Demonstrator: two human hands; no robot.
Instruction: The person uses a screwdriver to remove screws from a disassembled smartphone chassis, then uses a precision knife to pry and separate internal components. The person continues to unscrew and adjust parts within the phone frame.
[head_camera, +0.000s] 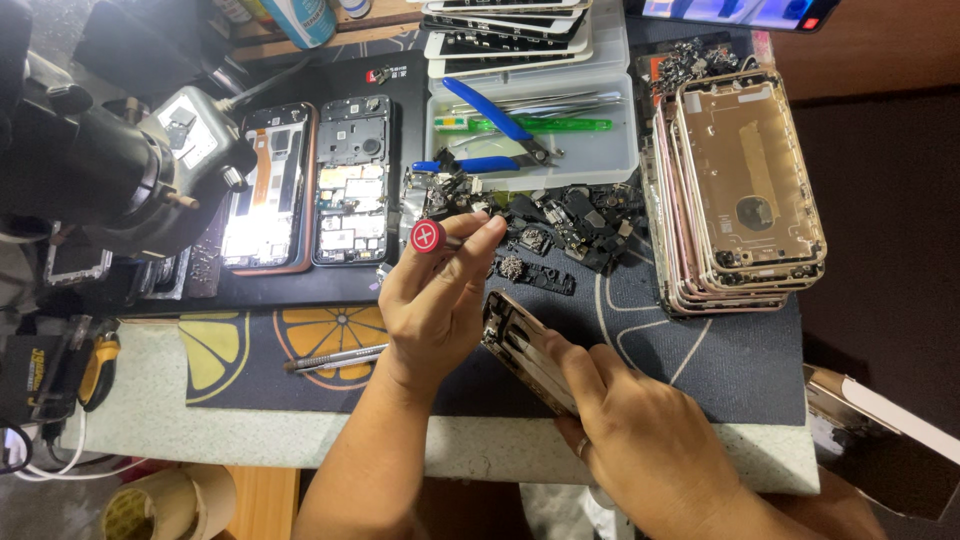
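Left hand (430, 300), grip closed on a red-capped screwdriver (427, 237); right hand (640, 440), grip closed on a tilted phone housing (525, 350). Both lie just in front of the loose parts pile (560, 225); stacked gold housings (745, 190) stand right of it.

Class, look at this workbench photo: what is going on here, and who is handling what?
A person is working on a phone housing at a cluttered repair bench. The right hand steadies the metal housing, tilted on edge over the dark mat. The left hand pinches a screwdriver with a red cap, its tip aimed at the housing. A stack of empty gold housings lies to the right, loose small parts behind, and two opened phones to the left.
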